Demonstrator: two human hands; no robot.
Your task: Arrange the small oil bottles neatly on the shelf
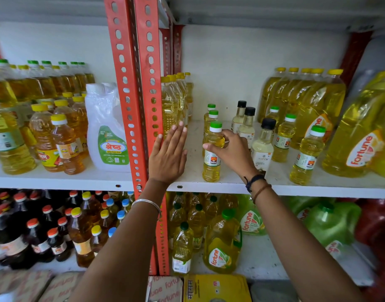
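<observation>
Partly done: right hand [230, 149] clamps the front green-capped bottle [212, 153] of a started row, left hand [168, 153] spread flat beside it, others right of it still scattered on the shelf [230, 185].

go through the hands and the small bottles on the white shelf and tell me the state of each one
Left hand: open, flat, fingers at the yellow-capped bottles.
Right hand: closed around the front green-capped bottle.
Front green-capped bottle: upright, capped, on the shelf.
Black-capped bottles: upright, capped.
Right green-capped bottles: upright, capped, loosely spaced.
</observation>
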